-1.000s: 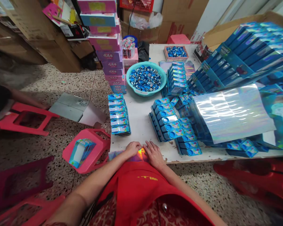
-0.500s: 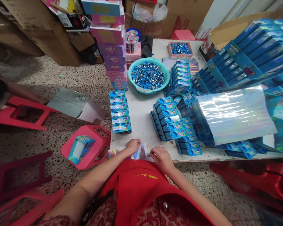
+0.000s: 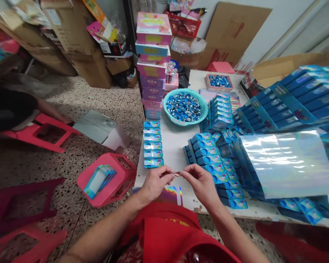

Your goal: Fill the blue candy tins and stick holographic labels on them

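My left hand and my right hand meet above the front edge of the table, fingertips pinched. Between them is a small, thin, shiny strip, held at both ends; its exact kind is too small to tell. Below the hands lies a holographic sheet with rainbow glints, partly covered by my left wrist and the apron. A row of blue printed boxes stands just beyond my left hand. To the right of my right hand are stacked blue boxes with round recesses.
A turquoise basin full of blue and silver caps stands mid-table, with tall stacked cartons behind on the left. A large shiny sheet covers boxes at right. A pink stool holds a blue box. Another person's arm shows at far left.
Both hands have risen from the sheet at the table edge and come together, now pinching the small strip between them. The camera view has tilted upward and shifted left.
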